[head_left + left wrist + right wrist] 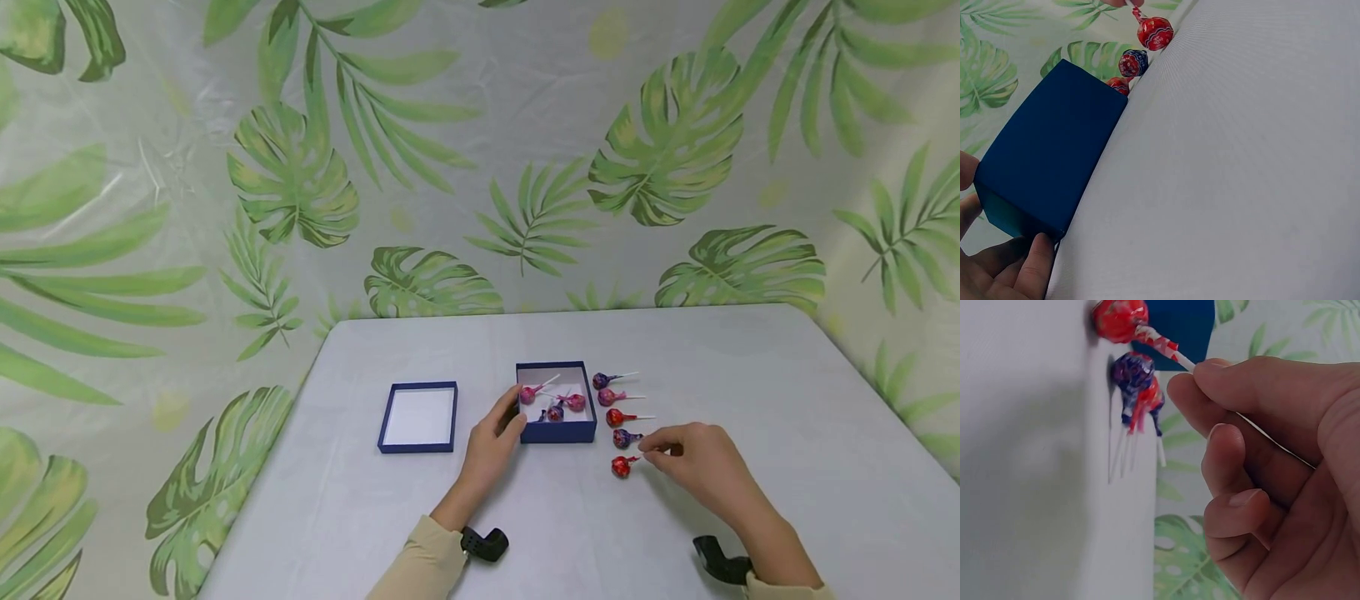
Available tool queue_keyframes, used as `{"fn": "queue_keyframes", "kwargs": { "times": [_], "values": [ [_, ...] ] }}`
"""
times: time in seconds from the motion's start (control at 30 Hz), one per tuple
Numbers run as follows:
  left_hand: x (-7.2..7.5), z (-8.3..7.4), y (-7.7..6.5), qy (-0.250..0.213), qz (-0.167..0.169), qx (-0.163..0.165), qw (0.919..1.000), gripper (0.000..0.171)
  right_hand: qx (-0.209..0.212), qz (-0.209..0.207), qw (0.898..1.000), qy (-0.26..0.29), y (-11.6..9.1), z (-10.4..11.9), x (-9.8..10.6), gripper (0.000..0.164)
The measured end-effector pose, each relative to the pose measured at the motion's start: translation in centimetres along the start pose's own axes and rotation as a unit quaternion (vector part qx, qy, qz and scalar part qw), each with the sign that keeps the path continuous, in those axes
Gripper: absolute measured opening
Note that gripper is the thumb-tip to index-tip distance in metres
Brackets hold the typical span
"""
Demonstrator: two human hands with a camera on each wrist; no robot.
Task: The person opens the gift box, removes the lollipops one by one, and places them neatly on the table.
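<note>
My left hand (489, 442) grips the left side of an open blue box (558, 432) with a white inside. Several pink and purple wrapped lollipops (575, 402) lie in that box. In the left wrist view, its blue outer wall (1054, 144) hides the contents. Between right thumb and forefinger, my right hand (701, 458) pinches the white stick of a red lollipop (1121, 320), the nearest one in a column right of the box. A purple lollipop (624, 438), a red one (618, 417), a pink one (607, 397) and another purple one (602, 381) lie beyond it.
A shallow blue-edged lid (417, 451) with a white inside lies left of the box on the white table (360, 517). A leaf-patterned sheet (540, 125) hangs behind the table. Each wrist carries a black device (486, 544).
</note>
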State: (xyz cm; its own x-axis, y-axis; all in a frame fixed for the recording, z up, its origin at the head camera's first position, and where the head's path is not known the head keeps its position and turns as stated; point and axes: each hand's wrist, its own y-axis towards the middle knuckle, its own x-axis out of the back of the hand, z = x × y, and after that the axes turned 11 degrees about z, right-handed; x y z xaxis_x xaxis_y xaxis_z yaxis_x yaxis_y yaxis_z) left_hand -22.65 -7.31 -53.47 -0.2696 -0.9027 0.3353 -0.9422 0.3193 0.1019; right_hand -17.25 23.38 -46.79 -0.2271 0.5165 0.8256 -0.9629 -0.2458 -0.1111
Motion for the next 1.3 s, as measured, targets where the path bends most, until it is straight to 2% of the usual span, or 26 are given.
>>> {"fn": "queue_keyframes", "kwargs": {
  "times": [0.23,0.37,0.4,0.87,1.3],
  "values": [
    [0.0,-0.7,-0.2,-0.008,-0.002,0.005,1.0,0.048,-0.011,0.018,1.0,-0.006,0.1,-1.4,0.1,0.011],
    [0.1,-0.7,-0.2,-0.006,-0.003,0.003,1.0,0.048,-0.017,0.024,1.0,-0.01,0.3,-1.9,0.0,0.011],
    [0.0,-0.1,0.1,-0.004,-0.004,0.002,1.0,0.049,-0.018,0.025,0.999,-0.012,0.3,-2.0,0.0,0.011],
    [0.0,-0.1,0.0,-0.004,-0.003,0.012,0.9999,0.05,-0.053,0.057,0.996,-0.036,0.6,-3.0,-0.3,0.007],
    [0.0,-0.1,0.1,-0.009,-0.008,0.01,0.9999,0.048,-0.058,0.047,0.996,-0.045,1.0,-3.9,-0.8,0.009]
  ]
}}
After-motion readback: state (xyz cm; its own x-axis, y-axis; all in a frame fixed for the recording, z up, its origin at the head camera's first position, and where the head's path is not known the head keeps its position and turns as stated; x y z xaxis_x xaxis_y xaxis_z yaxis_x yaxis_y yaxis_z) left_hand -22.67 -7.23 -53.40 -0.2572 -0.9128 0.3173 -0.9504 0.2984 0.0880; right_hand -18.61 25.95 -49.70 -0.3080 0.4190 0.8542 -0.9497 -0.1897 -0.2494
